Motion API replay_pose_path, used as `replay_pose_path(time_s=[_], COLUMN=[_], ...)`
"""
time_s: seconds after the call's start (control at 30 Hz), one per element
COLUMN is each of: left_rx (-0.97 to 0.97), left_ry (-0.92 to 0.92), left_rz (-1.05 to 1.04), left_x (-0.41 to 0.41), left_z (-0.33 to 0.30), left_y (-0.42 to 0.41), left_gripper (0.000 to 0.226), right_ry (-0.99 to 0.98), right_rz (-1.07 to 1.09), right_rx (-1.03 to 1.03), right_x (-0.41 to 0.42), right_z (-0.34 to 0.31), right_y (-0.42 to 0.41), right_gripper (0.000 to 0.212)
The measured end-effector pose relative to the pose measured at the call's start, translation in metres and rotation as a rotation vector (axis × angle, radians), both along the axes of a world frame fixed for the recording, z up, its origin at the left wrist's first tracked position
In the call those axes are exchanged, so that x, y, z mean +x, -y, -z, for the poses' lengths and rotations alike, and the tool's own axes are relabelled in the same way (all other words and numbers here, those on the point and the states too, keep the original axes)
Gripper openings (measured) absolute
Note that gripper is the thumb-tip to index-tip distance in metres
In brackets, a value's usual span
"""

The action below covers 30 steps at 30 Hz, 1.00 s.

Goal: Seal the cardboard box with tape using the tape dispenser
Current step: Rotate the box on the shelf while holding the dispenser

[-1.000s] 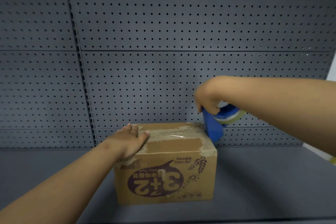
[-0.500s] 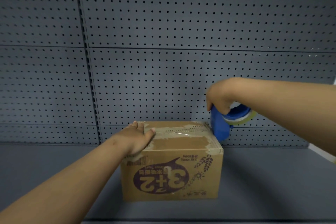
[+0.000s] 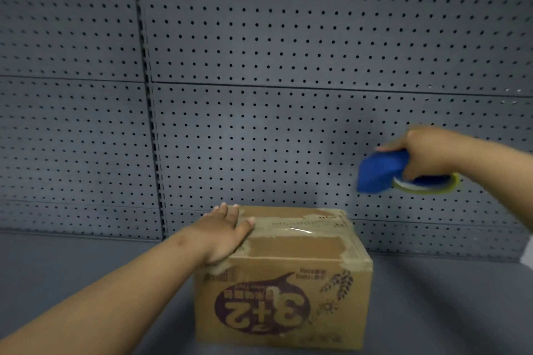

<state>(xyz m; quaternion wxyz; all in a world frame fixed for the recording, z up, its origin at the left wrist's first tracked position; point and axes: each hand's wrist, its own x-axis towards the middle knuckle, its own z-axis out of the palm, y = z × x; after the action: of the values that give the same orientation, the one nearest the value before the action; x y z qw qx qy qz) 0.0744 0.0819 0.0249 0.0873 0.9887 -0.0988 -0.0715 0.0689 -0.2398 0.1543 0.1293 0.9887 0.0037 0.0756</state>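
Observation:
A brown cardboard box (image 3: 288, 291) with an upside-down purple "3+2" print stands on the grey shelf. A strip of clear tape (image 3: 300, 229) runs along its top seam. My left hand (image 3: 222, 235) lies flat on the left end of the box top, fingers spread. My right hand (image 3: 424, 154) grips a blue tape dispenser (image 3: 383, 171) with a roll of tape, held in the air above and to the right of the box, clear of it. The dispenser is blurred by motion.
A grey pegboard wall (image 3: 288, 52) rises directly behind the box. The grey shelf surface (image 3: 447, 311) extends to both sides of the box. A pale object (image 3: 527, 251) shows at the right edge.
My right hand has lifted the tape dispenser off the right end of the box, up and to the right. My left hand stays pressed on the box top.

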Motion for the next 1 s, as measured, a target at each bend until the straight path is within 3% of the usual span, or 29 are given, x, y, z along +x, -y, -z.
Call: replay_pose_path(time_s=[0.13, 0.23, 0.33, 0.43, 0.53, 0.67, 0.83, 1.0], left_rx=[-0.02, 0.034, 0.224, 0.494, 0.35, 0.032, 0.081, 0.154], left_ry=[-0.016, 0.006, 0.1, 0.366, 0.42, 0.179, 0.22, 0.227], left_rz=[0.038, -0.01, -0.046, -0.025, 0.046, 0.157, 0.038, 0.147], left_x=[0.004, 0.007, 0.002, -0.011, -0.032, -0.066, -0.074, -0.081], left_z=[0.0, -0.002, -0.008, -0.02, -0.03, -0.029, -0.007, 0.004], left_y=[-0.006, -0.006, -0.003, 0.014, 0.056, 0.131, 0.176, 0.166], left_gripper=[0.056, 0.055, 0.058, 0.062, 0.061, 0.06, 0.068, 0.062], right_ry=[0.173, 0.22, 0.244, 0.278, 0.312, 0.345, 0.336, 0.359], right_rz=[-0.095, -0.16, -0.196, -0.209, -0.228, -0.222, -0.268, -0.295], right_rx=[0.288, 0.265, 0.282, 0.404, 0.446, 0.456, 0.486, 0.482], right_x=[-0.004, -0.002, -0.001, -0.004, -0.009, -0.015, -0.029, -0.042], right_z=[0.001, 0.009, 0.009, 0.002, -0.002, -0.001, 0.003, 0.003], right_y=[-0.008, -0.023, -0.032, -0.038, -0.042, -0.046, -0.04, -0.03], right_gripper=[0.063, 0.066, 0.068, 0.067, 0.067, 0.067, 0.067, 0.066])
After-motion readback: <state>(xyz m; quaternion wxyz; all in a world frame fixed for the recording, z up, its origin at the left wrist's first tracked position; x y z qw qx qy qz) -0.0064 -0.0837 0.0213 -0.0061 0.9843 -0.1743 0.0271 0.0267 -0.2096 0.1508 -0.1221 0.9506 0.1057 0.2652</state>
